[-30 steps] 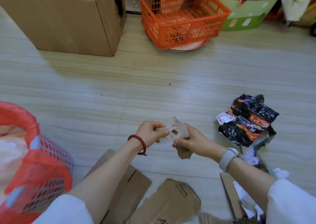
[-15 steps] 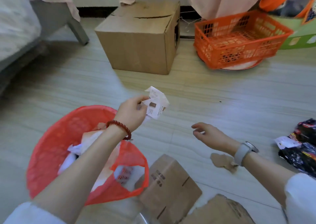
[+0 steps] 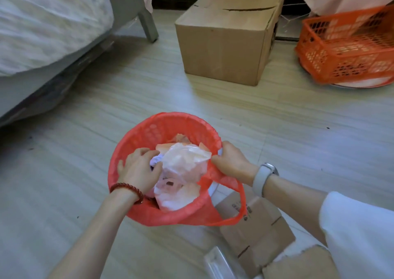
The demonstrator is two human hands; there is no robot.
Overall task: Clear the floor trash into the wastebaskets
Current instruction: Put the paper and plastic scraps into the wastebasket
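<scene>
While lined with a red bag [image 3: 149, 212], wastebasket [image 3: 170, 121] noted at centre of floor [image 3: 74, 150], filled with white plastic and paper trash [image 3: 183, 167]. Left hand [image 3: 139, 169] at 9 o'clock inside rim, fingers curled down onto trash; grip contents not discernible. Right hand [image 3: 231, 161] at 3 o'clock, pinching bag edge. Cardboard box [image 3: 226, 42] at 12 o'clock, orange crate [image 3: 349, 52] at 2 o'clock, flattened cardboard [image 3: 255, 231] at 5 o'clock, bed [image 3: 42, 27] at 10 o'clock.
</scene>
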